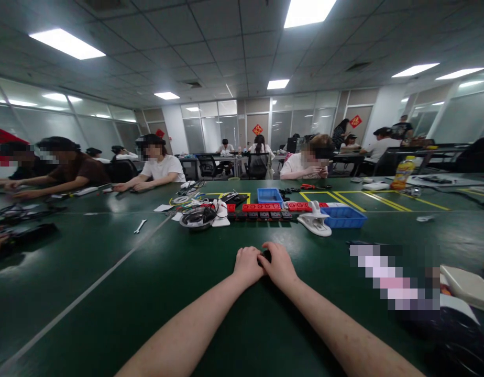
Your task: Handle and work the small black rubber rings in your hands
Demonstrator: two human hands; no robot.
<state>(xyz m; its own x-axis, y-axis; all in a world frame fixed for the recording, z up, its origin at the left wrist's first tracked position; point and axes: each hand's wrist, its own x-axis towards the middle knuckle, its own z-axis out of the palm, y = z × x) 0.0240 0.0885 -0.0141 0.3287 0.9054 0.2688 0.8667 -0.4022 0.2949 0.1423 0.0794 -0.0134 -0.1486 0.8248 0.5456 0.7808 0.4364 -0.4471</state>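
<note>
My left hand (248,265) and my right hand (280,266) meet low over the green table (187,314), fingers curled toward each other. Between them a small black object (267,255) shows only in part, and its kind cannot be made out. Both hands close around it from either side. Beyond my fingertips a row of red blocks (261,207) with black blocks (264,215) in front runs across the table. Right of that row stands a white clamp-like stand (316,222), beside a blue bin (344,218).
Bundled black cables (197,217) lie front-left, near a wrench (140,226). A smaller blue bin (269,196) and red-handled pliers (310,186) sit farther back. At right are a drink bottle (403,173) and a beige case (468,287). Several people sit around the table.
</note>
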